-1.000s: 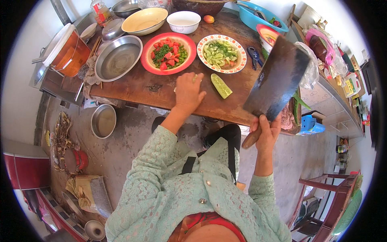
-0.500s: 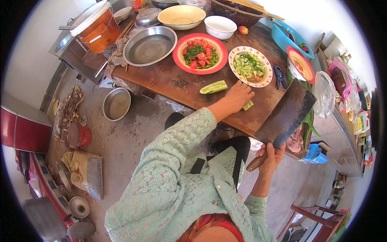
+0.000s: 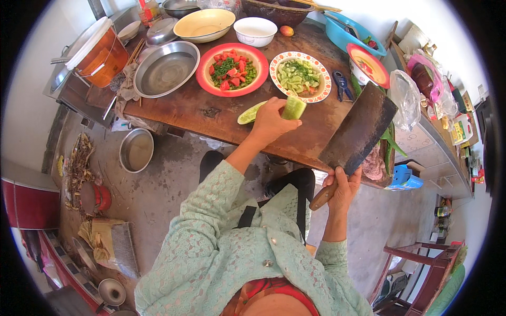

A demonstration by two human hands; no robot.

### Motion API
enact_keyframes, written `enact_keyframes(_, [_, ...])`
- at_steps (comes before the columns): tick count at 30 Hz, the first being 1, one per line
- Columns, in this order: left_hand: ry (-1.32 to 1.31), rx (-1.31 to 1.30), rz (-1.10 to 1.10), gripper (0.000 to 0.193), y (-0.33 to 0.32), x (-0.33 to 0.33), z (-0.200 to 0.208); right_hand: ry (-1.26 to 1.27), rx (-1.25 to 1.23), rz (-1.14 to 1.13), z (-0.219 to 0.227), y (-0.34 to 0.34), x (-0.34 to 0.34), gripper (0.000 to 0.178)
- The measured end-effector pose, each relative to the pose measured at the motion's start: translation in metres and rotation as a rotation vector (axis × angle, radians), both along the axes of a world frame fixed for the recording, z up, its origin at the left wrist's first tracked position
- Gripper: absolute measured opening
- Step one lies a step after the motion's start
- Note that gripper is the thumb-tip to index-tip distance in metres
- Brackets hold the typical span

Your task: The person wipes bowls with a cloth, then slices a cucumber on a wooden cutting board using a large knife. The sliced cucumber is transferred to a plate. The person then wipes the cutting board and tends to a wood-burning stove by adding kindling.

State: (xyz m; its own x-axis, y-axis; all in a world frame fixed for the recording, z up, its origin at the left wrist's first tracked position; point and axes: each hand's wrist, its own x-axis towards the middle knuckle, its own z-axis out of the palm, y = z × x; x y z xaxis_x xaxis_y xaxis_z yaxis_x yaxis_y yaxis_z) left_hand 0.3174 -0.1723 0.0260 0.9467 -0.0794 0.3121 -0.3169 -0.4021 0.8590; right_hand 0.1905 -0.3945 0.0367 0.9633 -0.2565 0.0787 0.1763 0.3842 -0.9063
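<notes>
My left hand pinches a short cucumber piece with its cut side showing, over the front of the wooden table. Another cucumber half lies on the tabletop just left of that hand, partly hidden by it. In my right hand is the wooden handle of a broad dark cleaver, its blade slanting up to the right at the table's edge. Beyond my left hand sits a patterned bowl of chopped cucumber. A red-rimmed bowl of cut tomato and greens stands to its left.
Metal basin, cream basin and white bowl stand at the back left of the wooden table. Blue-handled scissors lie right of the patterned bowl. Farther right are a blue basin and a plastic bag.
My left hand has picked up the cucumber piece from the tabletop and turned it up. The cleaver stays in my right hand. The whole view has shifted a little.
</notes>
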Motion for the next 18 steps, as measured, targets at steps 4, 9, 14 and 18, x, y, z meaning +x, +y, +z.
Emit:
enact_keyframes(4, [0.427, -0.888, -0.176, 0.027, 0.003, -0.019, -0.001, -0.001, -0.005, 0.033, 0.004, 0.01, 0.006, 0.033])
enact_keyframes(9, [0.561, -1.36, -0.203, 0.029, 0.012, -0.04, -0.009, -0.005, -0.006, 0.094, 0.013, 0.025, 0.013, 0.035])
enact_keyframes(14, [0.556, -1.544, -0.442, 0.046, 0.024, -0.056, -0.006, -0.007, -0.051, 0.161, 0.018, 0.037, 0.016, 0.037])
enact_keyframes(18, [0.529, -1.498, -0.376, 0.046, 0.021, -0.065, -0.007, -0.006, -0.088, 0.184, 0.02, 0.048, 0.015, 0.036])
